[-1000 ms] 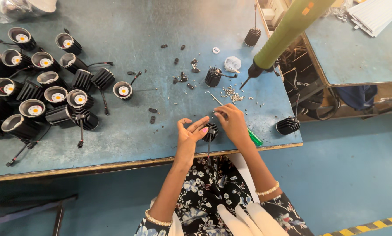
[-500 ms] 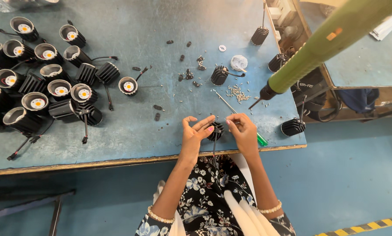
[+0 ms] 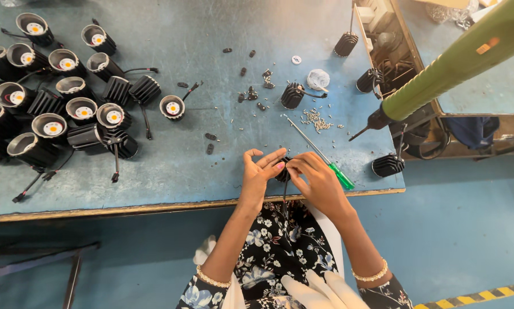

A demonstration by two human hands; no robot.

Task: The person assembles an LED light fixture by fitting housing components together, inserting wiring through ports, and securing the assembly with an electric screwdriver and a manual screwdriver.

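Pinching a black lamp [image 3: 282,170] between both hands at the near table [image 3: 171,171] edge; my left hand [image 3: 258,174] is fanning its fingers above it, my right hand [image 3: 317,182] is curling around it; a green screwdriver [image 3: 321,154] is lying just beside; screws [image 3: 317,120] are scattering beyond; finished lamps [image 3: 62,103] are crowding far left.

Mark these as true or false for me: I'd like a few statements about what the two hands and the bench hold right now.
1. Both hands meet on a small black finned lamp body. True.
2. The green-handled screwdriver is in the right hand. False: it lies on the table.
3. The left hand is by the table's near edge. True.
4. The loose screws lie among the lamps at far left. False: they lie beyond the hands, near the hanging power driver.
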